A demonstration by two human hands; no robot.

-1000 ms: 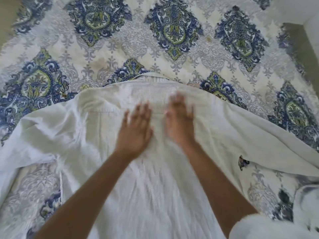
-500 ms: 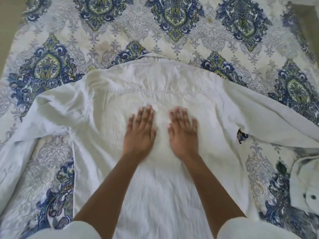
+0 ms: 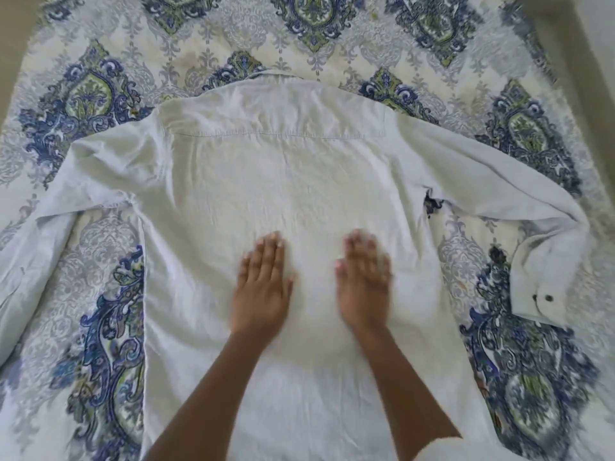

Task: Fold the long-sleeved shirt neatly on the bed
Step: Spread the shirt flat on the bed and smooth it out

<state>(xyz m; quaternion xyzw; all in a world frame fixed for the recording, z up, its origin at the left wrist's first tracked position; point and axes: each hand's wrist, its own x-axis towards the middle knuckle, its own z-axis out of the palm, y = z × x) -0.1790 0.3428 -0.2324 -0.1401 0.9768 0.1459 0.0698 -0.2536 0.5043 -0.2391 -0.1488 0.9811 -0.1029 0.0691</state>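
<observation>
A white long-sleeved shirt (image 3: 283, 181) lies back-up on the bed, collar at the far side. Its left sleeve (image 3: 40, 227) spreads out and bends down toward the near left. The right sleeve (image 3: 499, 181) stretches right and folds back at the elbow, so its buttoned cuff (image 3: 542, 287) rests near the right side. My left hand (image 3: 261, 287) and my right hand (image 3: 362, 281) lie flat, palms down, side by side on the middle of the shirt's back. Neither hand grips the cloth.
The bed cover (image 3: 109, 267) has a blue, green and grey paisley pattern and shows on all sides of the shirt. The bed's edges run along the far left (image 3: 13, 54) and far right (image 3: 592, 61) corners, with floor beyond.
Both flat hands have slid down the shirt's back from just under the collar toward me, to the middle. The cloth behind them looks smoother, and the right cuff has come into view.
</observation>
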